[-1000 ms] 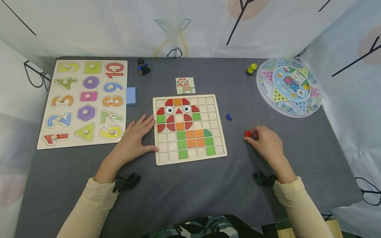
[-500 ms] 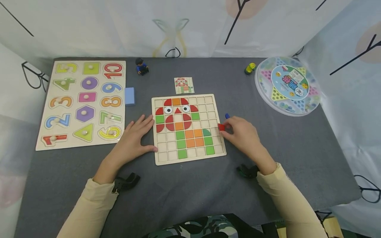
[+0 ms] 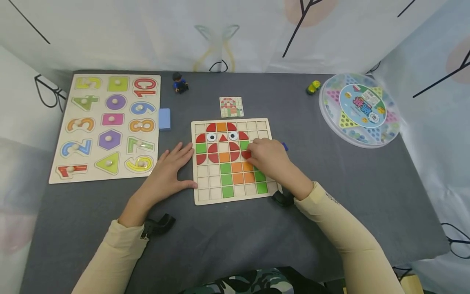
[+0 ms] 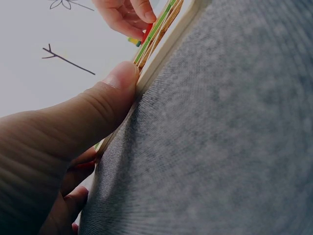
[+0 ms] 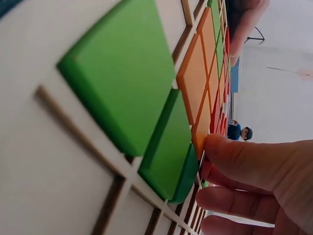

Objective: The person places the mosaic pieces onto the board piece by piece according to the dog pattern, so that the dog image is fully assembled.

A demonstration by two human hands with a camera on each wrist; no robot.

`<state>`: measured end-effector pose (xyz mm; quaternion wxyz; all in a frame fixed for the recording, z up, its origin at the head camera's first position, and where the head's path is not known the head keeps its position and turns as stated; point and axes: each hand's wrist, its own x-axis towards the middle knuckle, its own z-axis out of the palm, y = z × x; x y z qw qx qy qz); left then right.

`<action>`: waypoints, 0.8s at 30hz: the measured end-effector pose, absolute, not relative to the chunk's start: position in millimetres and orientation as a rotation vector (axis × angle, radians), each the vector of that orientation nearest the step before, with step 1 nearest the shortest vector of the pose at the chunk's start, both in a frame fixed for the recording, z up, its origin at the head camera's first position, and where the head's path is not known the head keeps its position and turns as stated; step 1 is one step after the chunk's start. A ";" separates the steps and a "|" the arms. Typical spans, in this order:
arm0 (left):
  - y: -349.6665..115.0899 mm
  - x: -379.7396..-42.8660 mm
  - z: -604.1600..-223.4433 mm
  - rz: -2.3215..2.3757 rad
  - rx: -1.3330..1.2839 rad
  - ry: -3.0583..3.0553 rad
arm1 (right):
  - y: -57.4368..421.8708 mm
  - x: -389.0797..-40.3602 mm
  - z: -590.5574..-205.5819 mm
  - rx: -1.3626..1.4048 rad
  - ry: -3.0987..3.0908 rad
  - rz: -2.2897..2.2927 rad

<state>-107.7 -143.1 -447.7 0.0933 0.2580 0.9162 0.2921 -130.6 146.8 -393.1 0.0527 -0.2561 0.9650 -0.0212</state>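
In the head view a wooden grid board (image 3: 213, 183) lies in front of the person, with red, orange, green and eye-patterned tiles in its cells. My left hand (image 3: 168, 173) is at its left edge, fingers spread and thumb against the rim. Over the right half of the board, my right hand (image 3: 272, 158) pinches a red piece (image 3: 246, 154) between thumb and fingers, in the cells just above the orange tiles. In the right wrist view the thumb and fingers partly cover that red piece (image 5: 207, 171). A small patterned card (image 3: 231, 107) lies behind the board.
A number puzzle board (image 3: 93, 141) lies at the left, beside a blue block (image 3: 164, 119). Toward the back are a toy figure (image 3: 180, 85) and a yellow-green toy (image 3: 313, 87). A round game case (image 3: 324, 116) stands back right; a small blue piece (image 3: 285, 146) lies right of the grid board.
My right hand has carried the red piece leftward from the table at the right to over the board. My left hand has stayed at the board's left edge.
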 end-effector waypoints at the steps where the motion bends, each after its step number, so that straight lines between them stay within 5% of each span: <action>1: -142.8 -107.6 -447.2 0.864 0.766 2.722 | 147.0 -130.5 -393.7 -0.780 2.937 -0.067; 11: -141.7 -108.3 -446.6 0.863 0.763 2.719 | 158.8 -129.8 -390.0 -0.686 2.978 -0.264; 24: -141.7 -107.2 -444.0 0.862 0.729 2.705 | 251.4 -128.3 -392.1 -0.237 2.958 -0.347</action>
